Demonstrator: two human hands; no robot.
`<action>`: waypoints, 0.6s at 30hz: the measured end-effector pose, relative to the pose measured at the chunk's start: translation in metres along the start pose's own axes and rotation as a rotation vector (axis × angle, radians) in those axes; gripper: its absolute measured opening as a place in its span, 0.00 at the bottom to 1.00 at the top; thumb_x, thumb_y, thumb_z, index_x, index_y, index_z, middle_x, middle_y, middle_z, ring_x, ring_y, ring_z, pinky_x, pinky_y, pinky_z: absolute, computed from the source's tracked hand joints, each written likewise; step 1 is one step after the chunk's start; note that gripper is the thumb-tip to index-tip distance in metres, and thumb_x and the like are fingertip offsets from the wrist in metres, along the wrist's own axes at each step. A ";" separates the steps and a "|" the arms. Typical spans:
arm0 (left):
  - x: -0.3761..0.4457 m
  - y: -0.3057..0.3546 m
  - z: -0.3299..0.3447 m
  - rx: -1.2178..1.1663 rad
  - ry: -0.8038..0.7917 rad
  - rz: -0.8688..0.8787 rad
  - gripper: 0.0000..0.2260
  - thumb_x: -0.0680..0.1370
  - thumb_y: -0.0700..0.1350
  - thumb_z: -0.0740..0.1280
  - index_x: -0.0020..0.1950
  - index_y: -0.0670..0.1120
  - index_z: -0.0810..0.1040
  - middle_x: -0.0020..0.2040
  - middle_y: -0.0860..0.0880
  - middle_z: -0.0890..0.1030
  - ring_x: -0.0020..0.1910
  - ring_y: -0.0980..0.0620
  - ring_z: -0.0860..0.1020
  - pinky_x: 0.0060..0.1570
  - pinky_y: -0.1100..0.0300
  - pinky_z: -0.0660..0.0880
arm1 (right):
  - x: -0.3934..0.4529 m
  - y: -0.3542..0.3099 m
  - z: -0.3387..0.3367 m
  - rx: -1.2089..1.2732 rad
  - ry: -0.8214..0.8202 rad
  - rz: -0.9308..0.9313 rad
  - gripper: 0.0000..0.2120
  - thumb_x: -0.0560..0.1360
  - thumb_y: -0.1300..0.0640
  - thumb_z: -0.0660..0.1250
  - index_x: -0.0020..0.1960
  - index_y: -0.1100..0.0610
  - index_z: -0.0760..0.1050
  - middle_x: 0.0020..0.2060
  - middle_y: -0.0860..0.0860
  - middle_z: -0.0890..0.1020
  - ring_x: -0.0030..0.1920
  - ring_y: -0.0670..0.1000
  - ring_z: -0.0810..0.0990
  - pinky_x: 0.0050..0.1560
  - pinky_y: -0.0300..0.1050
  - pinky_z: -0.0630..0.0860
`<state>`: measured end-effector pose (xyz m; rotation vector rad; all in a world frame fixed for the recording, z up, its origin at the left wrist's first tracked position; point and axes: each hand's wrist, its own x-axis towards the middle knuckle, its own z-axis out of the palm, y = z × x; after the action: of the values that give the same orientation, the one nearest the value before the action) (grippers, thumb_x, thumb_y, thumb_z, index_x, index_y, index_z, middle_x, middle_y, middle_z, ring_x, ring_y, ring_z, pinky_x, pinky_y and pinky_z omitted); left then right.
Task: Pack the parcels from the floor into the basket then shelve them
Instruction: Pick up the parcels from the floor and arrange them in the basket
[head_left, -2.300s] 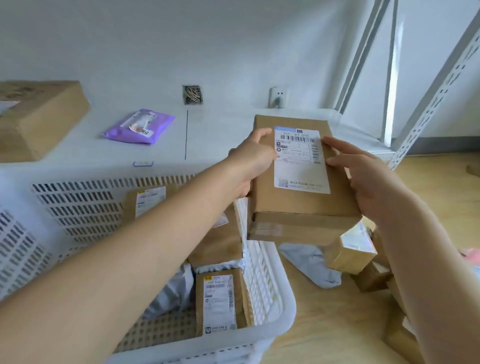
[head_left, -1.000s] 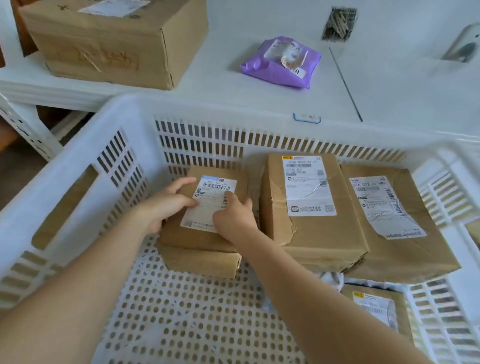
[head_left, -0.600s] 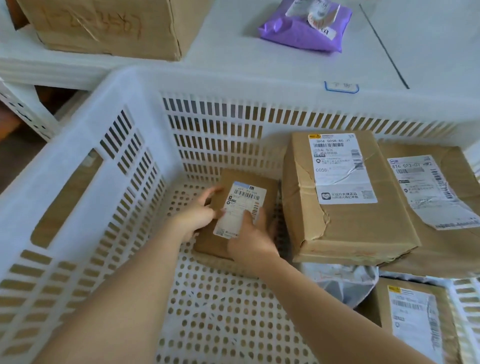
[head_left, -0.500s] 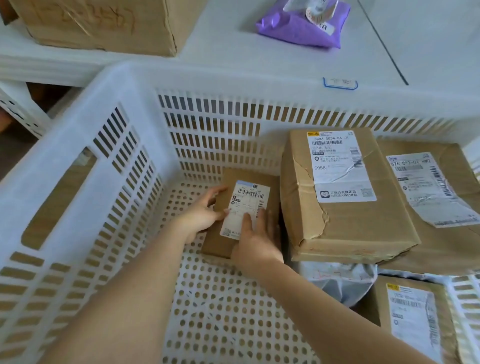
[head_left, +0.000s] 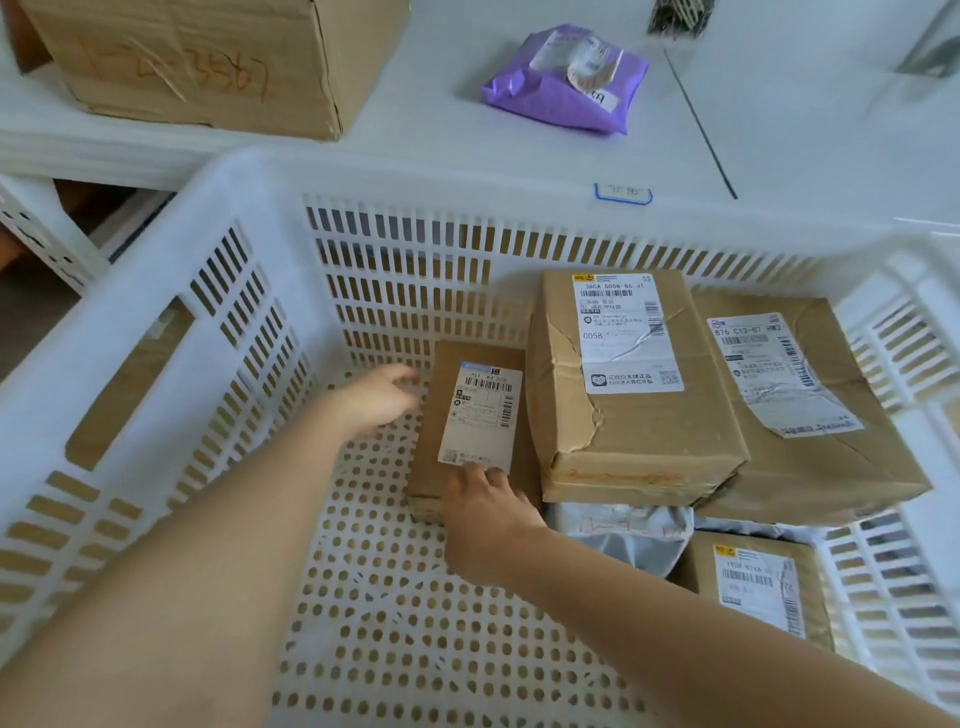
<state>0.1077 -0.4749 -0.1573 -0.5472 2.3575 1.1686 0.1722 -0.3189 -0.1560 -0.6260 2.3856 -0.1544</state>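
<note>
A small brown parcel (head_left: 480, 415) with a white label lies flat on the floor of the white slotted basket (head_left: 156, 270), close to its far wall. My left hand (head_left: 376, 397) hovers just left of the parcel, fingers spread, blurred and not touching it. The fingertips of my right hand (head_left: 485, 514) rest flat on the parcel's near end without gripping it. Right of it stand two bigger taped parcels, one (head_left: 623, 384) against the small parcel and another (head_left: 800, 405) beyond. A grey mailer bag (head_left: 628, 535) and one more labelled parcel (head_left: 753, 587) lie under and in front of them.
The basket stands against a white shelf board (head_left: 415, 119). On the shelf sit a large cardboard box (head_left: 208, 57) at the left and a purple pouch (head_left: 566, 83) in the middle. The basket's left and near floor shows bare perforated plastic.
Both hands carried the small parcel from the air down into the basket and laid it on the floor. My left hand has since come off its left edge; my right hand slid back to its near end.
</note>
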 end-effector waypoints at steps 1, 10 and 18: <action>-0.007 0.004 -0.004 0.046 0.003 -0.005 0.20 0.79 0.42 0.60 0.71 0.50 0.65 0.64 0.46 0.73 0.46 0.51 0.75 0.47 0.55 0.74 | -0.007 -0.001 -0.002 -0.004 -0.041 -0.037 0.25 0.72 0.64 0.59 0.69 0.59 0.60 0.66 0.57 0.63 0.67 0.59 0.61 0.64 0.55 0.67; -0.062 0.052 -0.015 0.124 0.252 0.110 0.07 0.79 0.45 0.62 0.52 0.45 0.77 0.42 0.51 0.80 0.42 0.51 0.79 0.44 0.57 0.77 | -0.090 0.017 -0.043 -0.081 0.030 -0.156 0.16 0.76 0.54 0.56 0.63 0.51 0.70 0.56 0.53 0.77 0.54 0.56 0.77 0.45 0.46 0.75; -0.099 0.132 0.011 0.206 0.363 0.236 0.08 0.76 0.50 0.63 0.41 0.48 0.76 0.39 0.50 0.81 0.37 0.50 0.80 0.35 0.61 0.75 | -0.171 0.070 -0.100 -0.251 0.380 -0.213 0.11 0.75 0.55 0.57 0.53 0.58 0.73 0.42 0.54 0.75 0.41 0.56 0.73 0.37 0.44 0.66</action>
<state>0.1212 -0.3776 -0.0246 -0.4492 2.8790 0.9678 0.1953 -0.1813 0.0009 -1.0503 2.7227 -0.0690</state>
